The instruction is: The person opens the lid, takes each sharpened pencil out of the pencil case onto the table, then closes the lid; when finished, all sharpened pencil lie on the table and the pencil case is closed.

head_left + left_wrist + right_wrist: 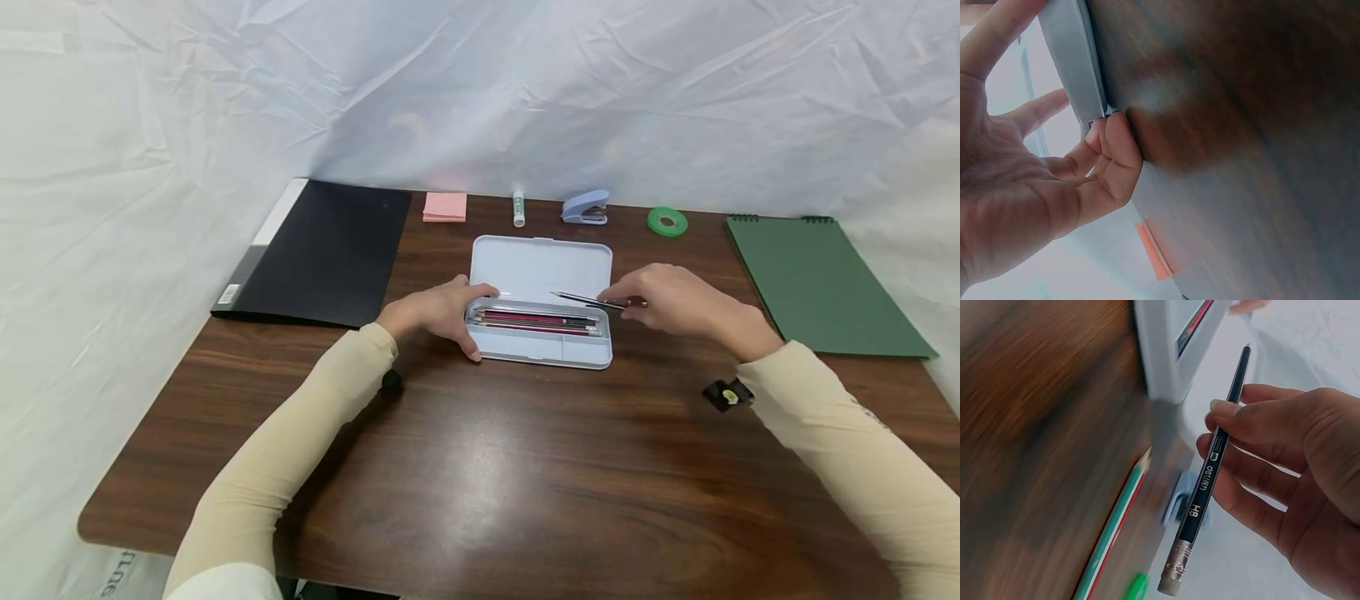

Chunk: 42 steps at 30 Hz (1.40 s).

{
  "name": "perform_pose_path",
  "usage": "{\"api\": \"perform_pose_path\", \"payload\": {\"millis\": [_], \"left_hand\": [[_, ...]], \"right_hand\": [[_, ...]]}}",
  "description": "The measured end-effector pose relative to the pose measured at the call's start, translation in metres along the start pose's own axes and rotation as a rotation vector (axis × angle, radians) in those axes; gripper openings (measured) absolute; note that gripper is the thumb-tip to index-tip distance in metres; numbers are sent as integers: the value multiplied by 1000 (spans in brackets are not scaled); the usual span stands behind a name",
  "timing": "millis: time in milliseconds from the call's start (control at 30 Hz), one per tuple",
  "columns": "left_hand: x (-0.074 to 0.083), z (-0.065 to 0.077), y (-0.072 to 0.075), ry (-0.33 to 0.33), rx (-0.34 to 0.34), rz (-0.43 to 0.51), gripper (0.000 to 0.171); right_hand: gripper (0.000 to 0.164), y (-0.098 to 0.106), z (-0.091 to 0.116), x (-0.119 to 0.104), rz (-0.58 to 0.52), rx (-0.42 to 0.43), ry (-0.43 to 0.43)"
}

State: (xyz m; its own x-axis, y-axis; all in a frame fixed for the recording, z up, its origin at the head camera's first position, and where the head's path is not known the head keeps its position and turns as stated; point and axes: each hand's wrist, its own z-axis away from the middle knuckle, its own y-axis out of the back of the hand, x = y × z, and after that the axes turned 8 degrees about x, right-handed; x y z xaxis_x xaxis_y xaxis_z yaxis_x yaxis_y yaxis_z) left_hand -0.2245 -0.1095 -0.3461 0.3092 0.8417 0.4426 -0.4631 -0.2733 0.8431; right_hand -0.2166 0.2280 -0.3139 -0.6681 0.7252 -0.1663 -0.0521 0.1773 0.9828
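Left hand, thumb and fingers partly spread, grips the open pencil case at its 9 o'clock end; right hand pinches a black pencil over the case's 3 o'clock side, tip toward 9 o'clock. Pencil judged light, stiff, slightly slick, point fragile: hold mid-barrel, clear of the tip.

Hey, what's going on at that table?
A person's right hand holds a black pencil near the right end of an open white pencil case. The left hand grips its left end. More pencils lie inside, and a green striped pencil lies on the table nearby.
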Motion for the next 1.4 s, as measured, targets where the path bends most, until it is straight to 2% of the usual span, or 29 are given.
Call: {"api": "perform_pose_path", "payload": {"millis": [167,367,700,1033,1400], "left_hand": [[-1,0,0,-2,4,7,104],[-1,0,1,-1,5,10,104],[-2,-1,0,-3,2,-6,104],[-2,-2,0,-8,2,1,105],[-3,-2,0,-3,-1,6,105]], "right_hand": [[37,1,19,18,-10,6,-16],[35,4,39,37,-14,21,-91],[28,-6,59,65,-9,33,-144],[26,-20,61,68,27,45,-133],[26,-24,64,69,77,72,-142]]}}
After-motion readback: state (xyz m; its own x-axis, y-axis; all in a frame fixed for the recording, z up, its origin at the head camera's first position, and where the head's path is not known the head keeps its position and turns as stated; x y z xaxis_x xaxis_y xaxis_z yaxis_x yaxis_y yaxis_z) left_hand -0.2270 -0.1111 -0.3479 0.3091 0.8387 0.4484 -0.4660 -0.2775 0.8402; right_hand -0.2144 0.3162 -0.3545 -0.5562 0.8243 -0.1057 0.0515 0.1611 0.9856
